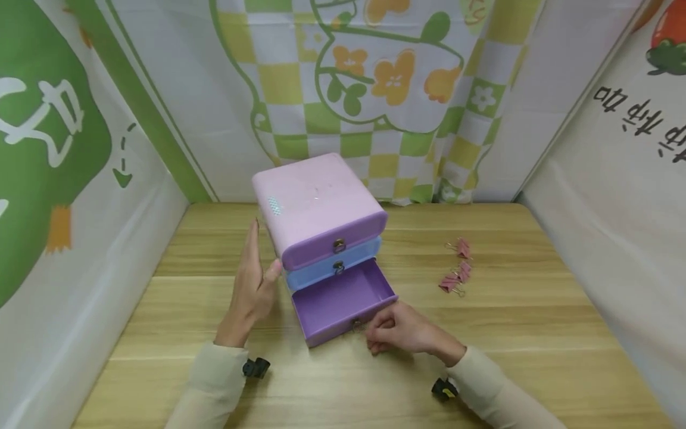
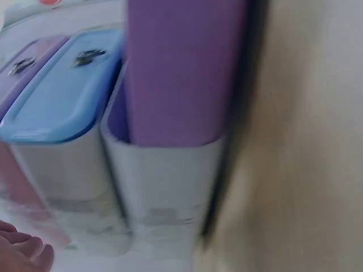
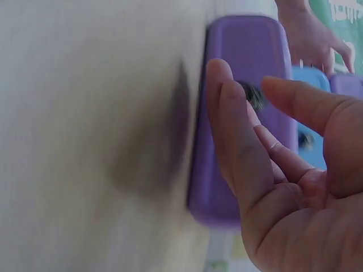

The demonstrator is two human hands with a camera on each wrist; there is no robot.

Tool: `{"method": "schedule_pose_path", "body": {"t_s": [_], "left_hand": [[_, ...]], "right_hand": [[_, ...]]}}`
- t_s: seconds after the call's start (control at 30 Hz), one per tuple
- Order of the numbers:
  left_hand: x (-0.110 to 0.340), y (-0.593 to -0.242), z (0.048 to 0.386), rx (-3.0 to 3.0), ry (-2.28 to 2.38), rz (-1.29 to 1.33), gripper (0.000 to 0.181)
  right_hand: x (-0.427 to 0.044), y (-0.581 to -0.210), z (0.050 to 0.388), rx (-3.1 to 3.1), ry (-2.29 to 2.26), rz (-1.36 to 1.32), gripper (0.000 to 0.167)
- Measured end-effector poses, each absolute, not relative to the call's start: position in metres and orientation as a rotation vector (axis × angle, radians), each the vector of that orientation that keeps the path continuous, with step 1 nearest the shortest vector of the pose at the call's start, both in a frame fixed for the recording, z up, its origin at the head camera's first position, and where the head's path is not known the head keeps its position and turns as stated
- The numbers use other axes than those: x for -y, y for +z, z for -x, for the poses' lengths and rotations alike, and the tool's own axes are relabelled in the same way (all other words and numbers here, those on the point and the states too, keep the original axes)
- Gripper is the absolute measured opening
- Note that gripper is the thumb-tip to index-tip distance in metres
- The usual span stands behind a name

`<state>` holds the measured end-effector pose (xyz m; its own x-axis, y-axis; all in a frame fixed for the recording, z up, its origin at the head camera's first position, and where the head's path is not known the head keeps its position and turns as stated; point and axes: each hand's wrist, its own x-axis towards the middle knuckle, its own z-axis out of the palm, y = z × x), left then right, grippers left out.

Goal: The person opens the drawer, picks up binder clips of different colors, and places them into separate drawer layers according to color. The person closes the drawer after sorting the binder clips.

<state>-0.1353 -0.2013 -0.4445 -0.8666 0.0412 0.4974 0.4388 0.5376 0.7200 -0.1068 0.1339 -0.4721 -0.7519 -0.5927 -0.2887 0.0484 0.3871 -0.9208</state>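
A small three-tier drawer box [image 1: 321, 190] with a pale pink top stands on the table. Its lowest drawer, a purple drawer [image 1: 343, 298], is pulled out and shows a bare inside; the blue drawer [image 1: 354, 256] above it is closed, as is the top one. My left hand [image 1: 252, 292] is upright at the box's left side, fingers straight and thumb near the front corner. By the purple drawer's front is my right hand [image 1: 402, 328], fingers loosely bent. In the right wrist view a gap shows between thumb and fingertips, beside the small metal pull [image 3: 252, 95].
Several pink binder clips [image 1: 463, 248] lie on the wooden table [image 1: 525, 333] to the right of the box. A patterned curtain [image 1: 375, 137] hangs behind the table, with printed cloth walls on the left and right.
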Motion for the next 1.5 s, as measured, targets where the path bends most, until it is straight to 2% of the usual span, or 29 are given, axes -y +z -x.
{"method": "schedule_pose_path", "body": {"t_s": [0.1,0.37,0.67,0.9,1.13,1.5], "left_hand": [[0.206,-0.434,0.143,2.202,-1.311,0.418,0.073],[0.207,-0.407,0.17,1.915,-1.236,0.539,0.058],[0.196,-0.408,0.191,1.856,-1.279,0.659,0.049],[0.191,-0.417,0.195,1.833,-1.279,0.707,0.046],[0.191,-0.417,0.198,1.812,-1.253,0.746,0.043],[0.191,-0.416,0.196,1.823,-1.235,0.745,0.044]], "right_hand": [[-0.152,-0.462,0.111,-2.129,-1.385,0.464,0.021],[-0.215,-0.427,0.125,-2.371,-1.358,0.426,0.027],[-0.262,-0.412,0.134,-2.725,-1.078,0.056,0.036],[-0.281,-0.418,0.141,-2.765,-0.953,-0.076,0.042],[-0.287,-0.439,0.153,-2.791,-0.927,-0.073,0.037],[-0.283,-0.457,0.166,-2.562,-1.21,-0.104,0.032]]}}
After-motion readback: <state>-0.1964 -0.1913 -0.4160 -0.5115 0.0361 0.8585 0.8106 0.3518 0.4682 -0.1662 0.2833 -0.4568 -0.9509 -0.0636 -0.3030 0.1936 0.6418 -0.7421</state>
